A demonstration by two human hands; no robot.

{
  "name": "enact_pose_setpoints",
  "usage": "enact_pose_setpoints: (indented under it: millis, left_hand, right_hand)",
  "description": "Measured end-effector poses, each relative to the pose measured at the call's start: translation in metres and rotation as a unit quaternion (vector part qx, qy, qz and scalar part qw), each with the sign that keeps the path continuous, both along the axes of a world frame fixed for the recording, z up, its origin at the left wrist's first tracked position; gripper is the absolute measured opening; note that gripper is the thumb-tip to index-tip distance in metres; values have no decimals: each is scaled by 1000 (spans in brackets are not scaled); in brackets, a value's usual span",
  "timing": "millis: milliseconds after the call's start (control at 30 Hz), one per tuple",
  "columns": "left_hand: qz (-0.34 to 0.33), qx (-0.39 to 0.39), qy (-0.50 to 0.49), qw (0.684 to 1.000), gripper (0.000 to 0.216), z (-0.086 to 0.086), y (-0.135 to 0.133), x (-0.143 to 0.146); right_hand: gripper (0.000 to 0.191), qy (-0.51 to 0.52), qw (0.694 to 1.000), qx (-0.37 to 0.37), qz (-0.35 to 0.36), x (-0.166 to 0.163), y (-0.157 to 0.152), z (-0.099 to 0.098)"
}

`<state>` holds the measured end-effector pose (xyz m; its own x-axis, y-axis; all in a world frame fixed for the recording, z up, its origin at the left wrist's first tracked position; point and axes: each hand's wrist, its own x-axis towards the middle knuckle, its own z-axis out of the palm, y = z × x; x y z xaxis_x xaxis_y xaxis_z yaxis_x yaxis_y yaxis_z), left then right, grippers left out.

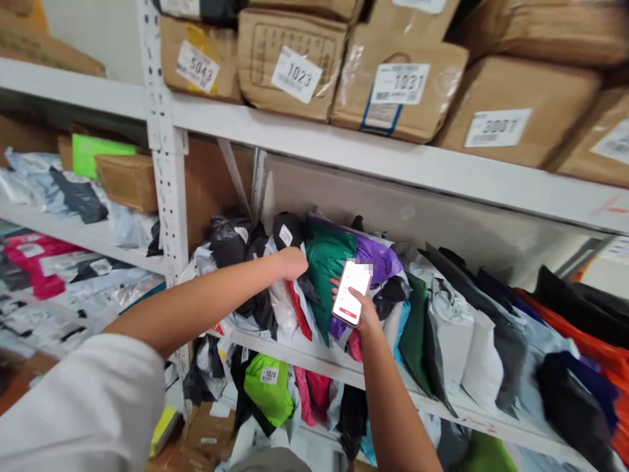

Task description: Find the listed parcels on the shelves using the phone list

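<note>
My left hand (291, 263) reaches into a row of soft mailer parcels standing on the white shelf (314, 357), its fingers pressed against a green parcel (328, 262) and the white and black parcels (275, 298) beside it. My right hand (364, 313) holds a white phone (350, 292) upright with its lit screen toward me, just in front of a purple parcel (376, 257). Whether the left hand grips any parcel is hidden by the bags.
Brown cartons with number labels (399, 84) fill the shelf above. More mailer parcels in white, grey, black and orange (496, 328) line the shelf to the right. A lime-green parcel (269, 387) sits on the lower shelf. The left bay (59, 262) holds more parcels and small boxes.
</note>
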<state>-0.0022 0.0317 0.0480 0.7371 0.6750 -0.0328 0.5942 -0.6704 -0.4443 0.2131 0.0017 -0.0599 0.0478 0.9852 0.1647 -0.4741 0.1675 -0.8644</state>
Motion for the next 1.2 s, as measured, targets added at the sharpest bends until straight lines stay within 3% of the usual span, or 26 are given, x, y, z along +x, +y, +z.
enact_pose_setpoints:
  millis: [200, 267, 367, 467, 567, 700, 800, 867, 967, 1100, 1200]
  left_hand:
    - [15, 26, -22, 999, 26, -14, -29, -9]
    - [47, 33, -36, 998, 39, -17, -36, 5]
    - [123, 41, -30, 991, 77, -31, -36, 47]
    - [201, 60, -10, 978, 63, -54, -22, 91]
    - [221, 40, 1, 974, 52, -79, -5, 112]
    - [239, 9, 18, 971, 58, -108, -2, 106]
    - [196, -2, 27, 980, 49, -123, -12, 94]
    - [140, -24, 42, 989, 39, -124, -16, 86]
    - [72, -47, 57, 995, 30, -111, -13, 71]
    - [28, -44, 57, 997, 21, -87, 6, 49]
    - [15, -43, 49, 998, 20, -78, 19, 40]
  right_hand:
    - [43, 20, 1000, 14, -3, -3, -1, 2]
    - [43, 23, 1000, 14, 0, -2, -1, 3]
    - [43, 25, 1000, 14, 1, -1, -1, 4]
    - [45, 21, 1000, 13, -3, -1, 0, 3]
    - [44, 15, 1000, 12, -5, -2, 0, 2]
    - [45, 11, 1000, 12, -3, -4, 2, 2]
    - [43, 12, 1000, 12, -5, -5, 2, 1]
    - [42, 11, 1000, 10, -4, -5, 2, 1]
    - [39, 10, 1000, 9, -1, -4, 1, 2]
    - [32, 9, 1000, 4, 14, 1, 0, 5]
    - [28, 5, 999, -4, 33, 7, 2, 7]
